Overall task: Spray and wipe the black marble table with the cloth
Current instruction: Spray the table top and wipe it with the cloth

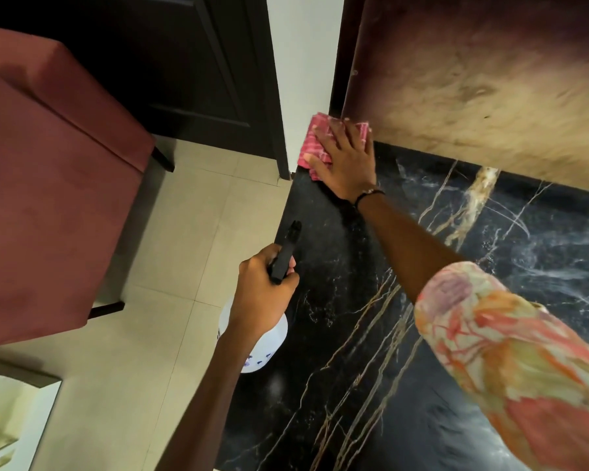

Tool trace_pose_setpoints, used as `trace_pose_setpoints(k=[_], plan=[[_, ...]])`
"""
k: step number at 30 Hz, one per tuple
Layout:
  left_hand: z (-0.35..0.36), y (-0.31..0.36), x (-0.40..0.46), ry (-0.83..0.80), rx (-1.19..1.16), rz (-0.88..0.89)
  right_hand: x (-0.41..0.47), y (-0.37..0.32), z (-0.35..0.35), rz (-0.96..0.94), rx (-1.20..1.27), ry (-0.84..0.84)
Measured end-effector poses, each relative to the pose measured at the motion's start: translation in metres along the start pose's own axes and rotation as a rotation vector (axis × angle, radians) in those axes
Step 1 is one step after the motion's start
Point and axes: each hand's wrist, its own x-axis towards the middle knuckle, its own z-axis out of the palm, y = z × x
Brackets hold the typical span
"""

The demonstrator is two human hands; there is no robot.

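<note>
The black marble table (371, 351) with gold and white veins fills the lower right. At its far left corner lies a pink patterned cloth (315, 144), pressed flat under my right hand (346, 164), fingers spread on it. My left hand (262, 297) holds a spray bottle by its black trigger head (286, 254), over the table's left edge. The bottle's white body (264, 348) shows below my wrist. The nozzle points away from me, along the table's left edge.
A dark red upholstered chair (48, 185) stands on the beige tiled floor (170, 334) to the left. A dark door (191, 69) and a white wall strip (303, 62) lie beyond. A worn beige panel (490, 83) rises behind the table.
</note>
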Motion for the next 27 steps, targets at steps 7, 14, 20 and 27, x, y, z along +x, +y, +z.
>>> trace_pose_setpoints(k=[7, 14, 20, 27], plan=[[0.011, 0.003, -0.002, -0.050, -0.011, -0.041, -0.044, 0.008, 0.004, -0.262, -0.021, 0.006], [0.028, 0.013, -0.005, -0.085, 0.008, -0.019, -0.081, 0.102, -0.009, -0.043, 0.041, 0.117], [0.046, 0.020, -0.012, -0.072, 0.028, -0.065, -0.056, 0.070, -0.015, 0.062, 0.032, 0.016], [0.073, 0.034, -0.019, -0.067, 0.012, -0.098, -0.124, 0.119, -0.010, -0.201, 0.006, 0.017]])
